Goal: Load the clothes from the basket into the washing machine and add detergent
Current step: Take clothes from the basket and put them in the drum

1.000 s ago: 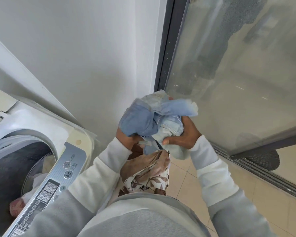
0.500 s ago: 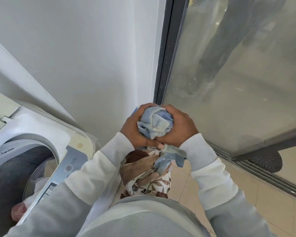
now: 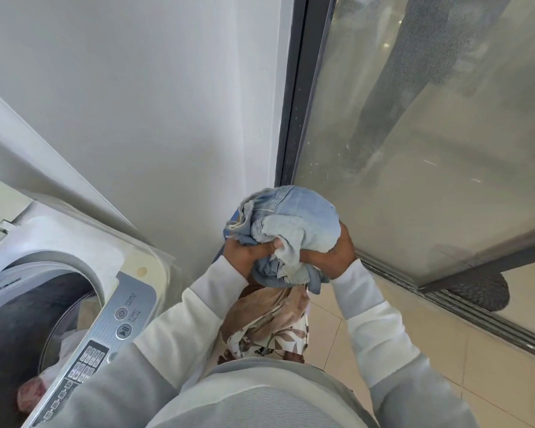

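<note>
Denim [image 3: 291, 223], pale blue and bunched into a ball, is held up in the air to the right of the washing machine [image 3: 74, 236], well clear of its rim. Our left hand [image 3: 247, 254] grips the bundle's near-left side, thumb pressed across the cloth. Our right hand [image 3: 334, 254] is curled round its right side, so both hands are clamped on the same wad, with a few loose ends hanging beneath them. Below the bundle, and also right of the machine, a brown and cream leaf-print cloth [image 3: 269, 329] lies heaped; we cannot tell what holds it.

The machine's round drum mouth [image 3: 28, 319] is uncovered, with a pinkish garment [image 3: 31, 396] and something pale low inside. Along the mouth's right edge runs the grey control panel [image 3: 105, 335], which lies between the opening and our left sleeve [image 3: 183, 329]. Past the panel, the machine's rounded corner comes close to the white wall [image 3: 136, 103].

Farther right of the machine, beyond the bundle, a dark-framed glass door [image 3: 430, 149] stands close behind our right hand, and its metal track [image 3: 476, 313] runs along the beige tiled floor [image 3: 445, 366]. Between door and machine the open room is a narrow strip, mostly taken up by the leaf-print cloth and our arms. The space over the drum mouth lies open on the bundle's left.
</note>
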